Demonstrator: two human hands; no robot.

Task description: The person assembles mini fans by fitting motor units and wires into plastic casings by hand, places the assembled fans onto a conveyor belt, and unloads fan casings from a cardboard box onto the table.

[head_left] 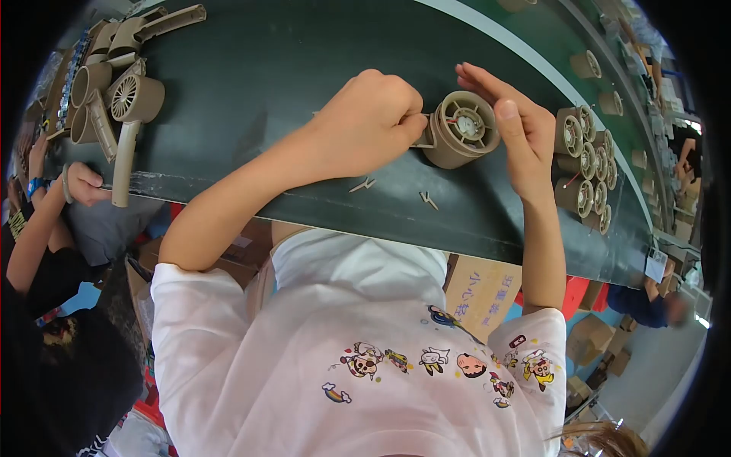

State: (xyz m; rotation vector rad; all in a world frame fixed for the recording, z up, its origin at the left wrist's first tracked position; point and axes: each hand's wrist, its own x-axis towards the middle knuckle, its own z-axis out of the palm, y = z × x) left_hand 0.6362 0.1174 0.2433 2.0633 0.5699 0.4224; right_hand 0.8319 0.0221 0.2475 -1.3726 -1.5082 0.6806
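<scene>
A round tan fan housing (462,129) with spokes, a pale centre and a red wire lies on its side on the dark green table. My left hand (373,122) is closed round the handle that joins it, and hides most of that handle. On the housing's other side is my right hand (525,129), its fingers stretched out and its thumb apart, close to the rim. Whether it touches the rim I cannot tell. Small tan broken-looking pieces (364,185) lie near the table's front edge, with more (429,200) to their right.
Several round tan fan parts (586,164) stand grouped at the right. Tan housings with handles (137,99) are piled at the left, near another person's hand (85,184). A pale rail (506,38) runs along the table's far side. A cardboard box (481,293) is below the front edge.
</scene>
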